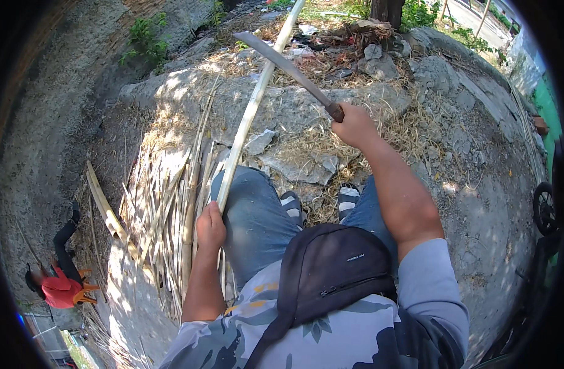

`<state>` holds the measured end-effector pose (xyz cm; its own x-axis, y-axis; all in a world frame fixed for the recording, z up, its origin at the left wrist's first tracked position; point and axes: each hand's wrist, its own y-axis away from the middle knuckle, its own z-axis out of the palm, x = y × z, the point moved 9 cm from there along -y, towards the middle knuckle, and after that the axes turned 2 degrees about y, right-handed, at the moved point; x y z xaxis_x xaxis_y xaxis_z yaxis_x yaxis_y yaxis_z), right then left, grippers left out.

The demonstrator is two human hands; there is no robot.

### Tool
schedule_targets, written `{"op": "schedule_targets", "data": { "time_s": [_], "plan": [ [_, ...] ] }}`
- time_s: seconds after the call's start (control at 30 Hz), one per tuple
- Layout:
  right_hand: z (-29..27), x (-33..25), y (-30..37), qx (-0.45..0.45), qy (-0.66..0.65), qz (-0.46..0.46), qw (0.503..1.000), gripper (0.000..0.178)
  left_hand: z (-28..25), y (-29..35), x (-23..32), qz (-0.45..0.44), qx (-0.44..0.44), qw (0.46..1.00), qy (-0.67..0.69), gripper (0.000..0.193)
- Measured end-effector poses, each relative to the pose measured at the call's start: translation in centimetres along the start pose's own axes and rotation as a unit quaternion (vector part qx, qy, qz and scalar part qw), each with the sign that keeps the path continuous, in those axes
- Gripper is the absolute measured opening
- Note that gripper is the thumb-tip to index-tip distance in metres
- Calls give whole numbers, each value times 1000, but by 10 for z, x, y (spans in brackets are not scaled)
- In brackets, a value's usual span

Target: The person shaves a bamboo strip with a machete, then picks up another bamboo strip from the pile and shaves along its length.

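My left hand (211,229) is closed around the lower end of a long pale bamboo strip (252,109), which slants up and away past my left knee to the top of the view. In my right hand (355,125) is the wooden handle of a machete (300,77). Its long blade points up and to the left and crosses the strip near the blade's far part; whether the two touch I cannot tell. Both hands' fingers are wrapped round what they hold.
Left of my legs lies a pile of split bamboo strips (165,221), with a thicker bamboo piece (106,206) beside it. Broken concrete slabs (300,166) and dry straw lie ahead. A tree trunk (387,12) stands beyond. Another person in red (60,289) sits at far left; a wheel (544,208) shows at right.
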<state>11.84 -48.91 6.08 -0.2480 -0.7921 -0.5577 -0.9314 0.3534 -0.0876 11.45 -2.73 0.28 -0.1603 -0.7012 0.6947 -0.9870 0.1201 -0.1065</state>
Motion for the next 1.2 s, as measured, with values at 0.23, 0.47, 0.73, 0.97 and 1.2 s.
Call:
{"op": "schedule_targets", "data": {
  "time_s": [0.23,0.47,0.73,0.97,1.2],
  "plan": [
    [51,-80,29,-99,186,-265,941,21,-1,-2,-5,-3,14,1000,-12,51],
    [31,-70,30,-80,189,-257,945,22,-4,1,19,31,0,998,-53,48],
    [9,-14,6,-51,104,-75,990,22,-4,2,18,31,17,999,-30,49],
    [15,-37,14,-67,183,-134,972,22,-2,-3,15,13,-7,998,-63,50],
    [38,-69,27,-98,211,-236,943,21,-5,0,16,19,-22,995,-92,49]
  ]
}}
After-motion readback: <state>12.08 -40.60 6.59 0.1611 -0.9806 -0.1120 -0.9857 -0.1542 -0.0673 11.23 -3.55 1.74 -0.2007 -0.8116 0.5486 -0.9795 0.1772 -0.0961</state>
